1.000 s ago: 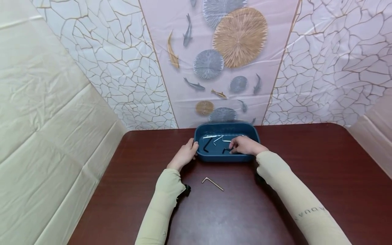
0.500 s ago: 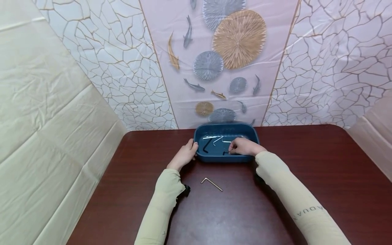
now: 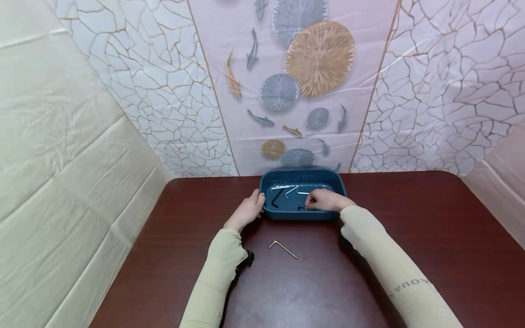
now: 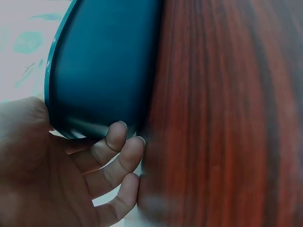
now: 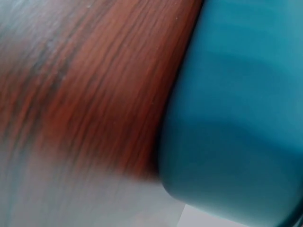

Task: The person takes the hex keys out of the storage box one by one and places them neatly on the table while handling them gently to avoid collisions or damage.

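In the head view a blue rectangular tub (image 3: pixel 287 215) stands at the back of the table with several L-shaped hex keys inside. My left hand (image 3: pixel 247 209) holds its left end, thumb at the rim; in the left wrist view the fingers (image 4: pixel 129 153) bend against the outer wall. My right hand (image 3: pixel 326 200) reaches in over the right side and pinches a small black hex key (image 3: pixel 301 208), partly hidden by the fingertips. Left of it lie a longer black hex key (image 3: pixel 277 198) and a silver one (image 3: pixel 291 191). The right wrist view shows only the tub's outer wall (image 5: pixel 232 113) and table.
A brass-coloured hex key (image 3: pixel 284 250) lies on the dark red wooden table (image 3: pixel 311 291) in front of the tub. Patterned cloth (image 3: pixel 295 114) hangs right behind the table's far edge, and pale cloth (image 3: pixel 82 182) borders the left side.
The head view has tilted a little, so everything sits slightly lower. The right hand's fingers stay at the small black hex key, shifting only slightly. The left hand keeps its hold.
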`<state>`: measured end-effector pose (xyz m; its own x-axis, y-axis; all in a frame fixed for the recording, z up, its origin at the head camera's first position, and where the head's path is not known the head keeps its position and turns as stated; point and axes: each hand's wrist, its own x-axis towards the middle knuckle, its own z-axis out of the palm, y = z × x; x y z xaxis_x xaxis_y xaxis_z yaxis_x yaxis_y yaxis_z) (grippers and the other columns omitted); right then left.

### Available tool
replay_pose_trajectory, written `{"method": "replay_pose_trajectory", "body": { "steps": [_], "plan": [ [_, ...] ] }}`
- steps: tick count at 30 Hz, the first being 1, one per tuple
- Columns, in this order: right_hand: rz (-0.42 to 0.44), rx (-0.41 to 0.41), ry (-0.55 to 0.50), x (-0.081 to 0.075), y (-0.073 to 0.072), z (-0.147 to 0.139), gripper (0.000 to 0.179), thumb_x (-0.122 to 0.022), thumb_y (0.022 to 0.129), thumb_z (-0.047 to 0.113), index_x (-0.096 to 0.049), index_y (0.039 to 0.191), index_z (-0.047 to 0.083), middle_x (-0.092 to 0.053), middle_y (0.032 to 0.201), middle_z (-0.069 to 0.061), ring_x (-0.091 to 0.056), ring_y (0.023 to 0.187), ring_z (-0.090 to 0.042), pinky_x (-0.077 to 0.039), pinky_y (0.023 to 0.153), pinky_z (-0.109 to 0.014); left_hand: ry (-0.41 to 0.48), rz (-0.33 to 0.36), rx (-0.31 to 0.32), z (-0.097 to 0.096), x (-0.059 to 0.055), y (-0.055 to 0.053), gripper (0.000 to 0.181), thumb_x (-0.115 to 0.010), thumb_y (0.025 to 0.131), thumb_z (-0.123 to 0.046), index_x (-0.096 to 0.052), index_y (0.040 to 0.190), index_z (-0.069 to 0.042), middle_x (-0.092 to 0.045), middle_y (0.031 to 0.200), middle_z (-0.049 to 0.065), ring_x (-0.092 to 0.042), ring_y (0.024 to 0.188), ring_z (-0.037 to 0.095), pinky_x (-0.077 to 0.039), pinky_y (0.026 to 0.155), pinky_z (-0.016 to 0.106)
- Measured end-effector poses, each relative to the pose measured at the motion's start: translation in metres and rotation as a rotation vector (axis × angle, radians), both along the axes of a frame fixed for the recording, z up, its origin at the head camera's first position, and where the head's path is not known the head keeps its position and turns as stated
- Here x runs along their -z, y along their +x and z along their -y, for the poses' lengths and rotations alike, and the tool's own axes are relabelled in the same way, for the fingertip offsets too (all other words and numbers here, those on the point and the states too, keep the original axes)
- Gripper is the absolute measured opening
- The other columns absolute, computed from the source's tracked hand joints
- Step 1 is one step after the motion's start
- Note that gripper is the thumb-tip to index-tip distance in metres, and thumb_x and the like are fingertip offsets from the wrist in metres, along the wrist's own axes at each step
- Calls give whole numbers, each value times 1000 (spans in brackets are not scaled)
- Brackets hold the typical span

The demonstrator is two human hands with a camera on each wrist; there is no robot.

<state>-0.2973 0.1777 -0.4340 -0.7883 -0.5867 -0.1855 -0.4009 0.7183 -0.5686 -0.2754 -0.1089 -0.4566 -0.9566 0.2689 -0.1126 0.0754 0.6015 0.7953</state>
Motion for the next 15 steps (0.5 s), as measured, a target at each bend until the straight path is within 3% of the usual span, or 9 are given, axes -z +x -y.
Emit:
{"method": "replay_pose_trajectory", "body": {
  "steps": [9, 15],
  "plan": [
    [-61, 4, -19, 1, 0, -1, 17, -56, 102, 10, -67, 110, -1, -68, 106, -9, -62, 91, -18, -51, 89, -43, -28, -12, -1, -2, 1, 0, 34, -32, 111, -36, -47, 126, -10, -62, 89, 9, -60, 74, 24, -48, 75, 39],
    [-56, 37, -29, 0, 3, 0, 17, -55, 103, 11, -65, 111, 0, -68, 108, -10, -61, 90, -18, -51, 86, -41, -19, -3, -1, -3, -2, 1, 36, -33, 110, -34, -47, 130, -8, -63, 90, 10, -60, 75, 25, -50, 76, 39]
  ]
}}
